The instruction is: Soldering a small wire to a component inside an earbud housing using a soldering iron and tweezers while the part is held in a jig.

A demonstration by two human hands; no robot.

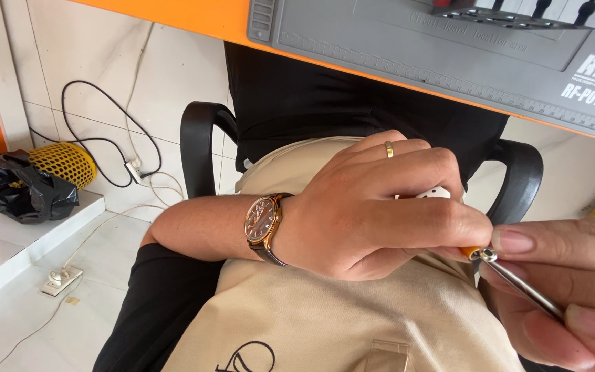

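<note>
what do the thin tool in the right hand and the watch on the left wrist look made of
The thin tool: likely polished metal, silvery and shiny along its rod and round tip. The watch: gold-toned, glossy metal case with a dark brown strap, probably leather, though the look leaves that open.

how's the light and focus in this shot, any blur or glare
Head view: even, soft daylight with no hard shadows; the watch and left hand are sharp; the right hand, nearest the lens, is slightly soft and cut by the frame edge; a small glint sits on the metal tool tip; the mat edge tilts steeply from the wide angle.
</note>
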